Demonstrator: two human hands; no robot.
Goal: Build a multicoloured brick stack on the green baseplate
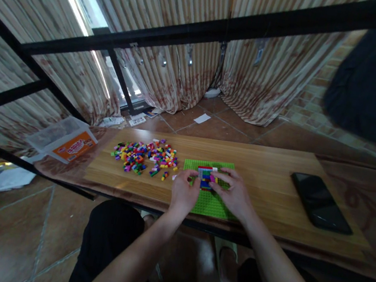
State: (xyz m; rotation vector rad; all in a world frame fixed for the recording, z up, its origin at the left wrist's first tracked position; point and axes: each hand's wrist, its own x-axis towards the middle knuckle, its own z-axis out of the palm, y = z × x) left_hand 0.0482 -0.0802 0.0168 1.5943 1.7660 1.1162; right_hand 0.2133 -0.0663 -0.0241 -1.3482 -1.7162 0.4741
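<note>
On the wooden worktop (pixel 257 170), I see bricks (pixel 206 175) on a green plate (pixel 213 206), left hand (pixel 185 193) and right hand (pixel 235 196) at either side; whether their fingers (pixel 227 171) pinch any, I cannot tell. Beyond, striped curtains (pixel 195 0) reach the tiled floor (pixel 16 224).

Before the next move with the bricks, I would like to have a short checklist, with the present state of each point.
1. Green baseplate lies on the wooden board: ok.
2. Brick build sits on the baseplate, between both hands: ok.
3. Left hand grips a brick: cannot tell; its fingertips are at the build's left side.
4. Right hand grips a brick: cannot tell; its fingers are at the build's right side.
5. Loose bricks sorted by colour: not ok; they lie mixed, left of the baseplate.
6. Black phone apart from the baseplate: ok.
</note>
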